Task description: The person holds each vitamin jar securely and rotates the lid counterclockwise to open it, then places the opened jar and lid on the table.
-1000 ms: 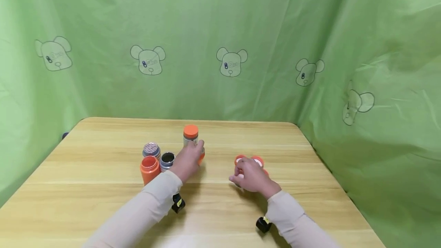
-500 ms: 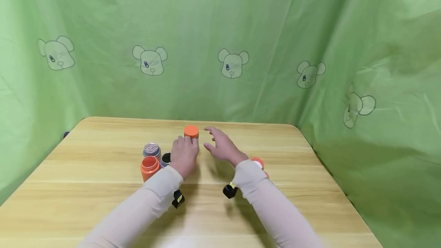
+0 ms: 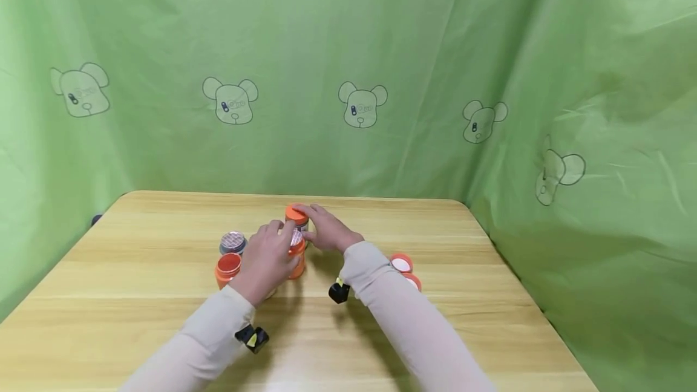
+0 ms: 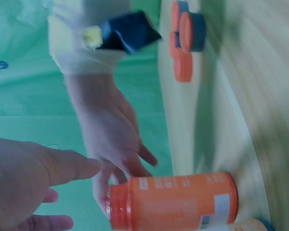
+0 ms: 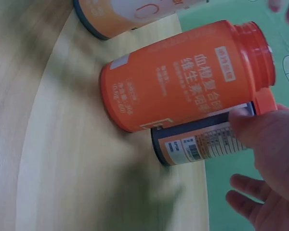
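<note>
My right hand [image 3: 329, 231] holds a dark-labelled bottle [image 5: 202, 139] with an orange cap [image 3: 296, 213]. Its thumb [image 5: 248, 125] lies on the label just below the cap, and the index finger reaches over the cap. Directly in front stands an uncapped orange bottle [image 5: 183, 79], upright, with a foil seal on its mouth. Beside that bottle is my left hand [image 3: 267, 262], fingers loose; in the left wrist view its thumb side [image 4: 72, 166] stays apart from the orange bottle's neck [image 4: 119, 207].
Left of my left hand stand a foil-topped bottle [image 3: 233, 242] and an orange bottle [image 3: 227, 265] with a red top, both partly overlapped. Several orange caps [image 4: 185, 65] lie on the wooden table [image 3: 463, 325] to the right. A green curtain [image 3: 294, 156] hangs behind.
My right hand has left the caps and moved left and away to the capped bottle. My left hand has drawn back to the left, exposing the foil-sealed orange bottle.
</note>
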Demonstrator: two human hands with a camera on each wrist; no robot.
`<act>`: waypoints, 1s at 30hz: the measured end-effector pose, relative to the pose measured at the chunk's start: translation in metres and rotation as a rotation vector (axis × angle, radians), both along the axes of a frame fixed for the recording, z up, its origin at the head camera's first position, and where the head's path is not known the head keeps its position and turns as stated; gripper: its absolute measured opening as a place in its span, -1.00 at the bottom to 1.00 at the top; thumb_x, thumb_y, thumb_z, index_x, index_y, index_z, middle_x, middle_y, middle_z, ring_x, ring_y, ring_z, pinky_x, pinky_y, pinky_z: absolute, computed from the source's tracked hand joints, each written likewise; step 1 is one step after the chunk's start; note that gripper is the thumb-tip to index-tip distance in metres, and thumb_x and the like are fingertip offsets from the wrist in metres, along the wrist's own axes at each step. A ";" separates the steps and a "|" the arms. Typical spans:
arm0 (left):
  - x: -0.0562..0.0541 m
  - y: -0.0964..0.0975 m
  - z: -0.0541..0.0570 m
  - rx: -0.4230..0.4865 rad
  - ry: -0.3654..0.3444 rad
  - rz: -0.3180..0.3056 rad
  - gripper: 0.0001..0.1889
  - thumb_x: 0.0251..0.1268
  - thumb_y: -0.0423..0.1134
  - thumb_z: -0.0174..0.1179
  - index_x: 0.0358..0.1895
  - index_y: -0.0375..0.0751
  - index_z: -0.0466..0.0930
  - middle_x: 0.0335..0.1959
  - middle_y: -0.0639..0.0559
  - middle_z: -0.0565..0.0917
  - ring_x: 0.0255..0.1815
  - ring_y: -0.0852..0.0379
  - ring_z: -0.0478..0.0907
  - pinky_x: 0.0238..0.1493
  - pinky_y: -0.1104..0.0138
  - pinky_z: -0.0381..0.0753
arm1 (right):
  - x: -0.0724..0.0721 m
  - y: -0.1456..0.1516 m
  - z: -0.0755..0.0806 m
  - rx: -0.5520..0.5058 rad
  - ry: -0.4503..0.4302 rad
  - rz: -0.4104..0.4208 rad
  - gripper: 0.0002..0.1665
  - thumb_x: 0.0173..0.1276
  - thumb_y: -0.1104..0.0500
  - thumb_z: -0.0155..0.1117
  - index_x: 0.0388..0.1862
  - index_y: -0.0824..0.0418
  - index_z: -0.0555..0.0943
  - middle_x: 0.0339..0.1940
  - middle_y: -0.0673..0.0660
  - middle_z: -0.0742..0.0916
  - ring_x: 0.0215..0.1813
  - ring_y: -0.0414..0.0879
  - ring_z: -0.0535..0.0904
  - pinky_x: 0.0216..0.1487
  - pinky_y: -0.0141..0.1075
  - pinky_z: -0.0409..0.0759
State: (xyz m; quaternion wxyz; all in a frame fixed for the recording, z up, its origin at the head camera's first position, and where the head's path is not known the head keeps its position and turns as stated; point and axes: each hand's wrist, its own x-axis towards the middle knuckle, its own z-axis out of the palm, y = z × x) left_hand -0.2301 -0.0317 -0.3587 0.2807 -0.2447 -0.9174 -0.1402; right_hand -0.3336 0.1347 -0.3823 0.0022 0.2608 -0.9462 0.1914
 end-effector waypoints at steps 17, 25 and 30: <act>0.027 0.002 -0.004 0.113 0.022 -0.092 -0.50 0.00 -0.20 0.46 0.00 -0.36 0.55 -0.18 -0.22 0.63 -0.24 -0.12 0.61 -0.22 0.09 0.63 | 0.008 0.011 -0.008 -0.233 0.048 -0.192 -0.41 0.27 0.06 0.37 0.23 0.12 0.39 0.07 0.14 0.59 0.07 -0.02 0.53 0.10 -0.19 0.50; 0.033 -0.003 -0.022 0.175 0.061 -0.150 -0.52 -0.03 -0.24 0.48 -0.04 -0.36 0.53 -0.27 -0.18 0.62 -0.32 -0.07 0.60 -0.32 0.13 0.63 | 0.044 0.040 -0.004 -0.191 0.060 -0.195 -0.30 0.26 0.10 0.34 0.37 0.10 0.36 0.09 0.15 0.57 0.02 -0.03 0.53 0.03 -0.16 0.54; 0.037 -0.001 -0.027 0.167 -0.032 -0.156 -0.49 0.00 -0.21 0.47 -0.01 -0.37 0.51 -0.20 -0.20 0.62 -0.21 -0.08 0.60 -0.21 0.12 0.64 | 0.066 0.051 0.002 -0.157 0.051 -0.169 -0.26 0.23 0.05 0.38 0.37 0.07 0.36 0.07 0.14 0.58 -0.02 -0.06 0.54 -0.02 -0.15 0.56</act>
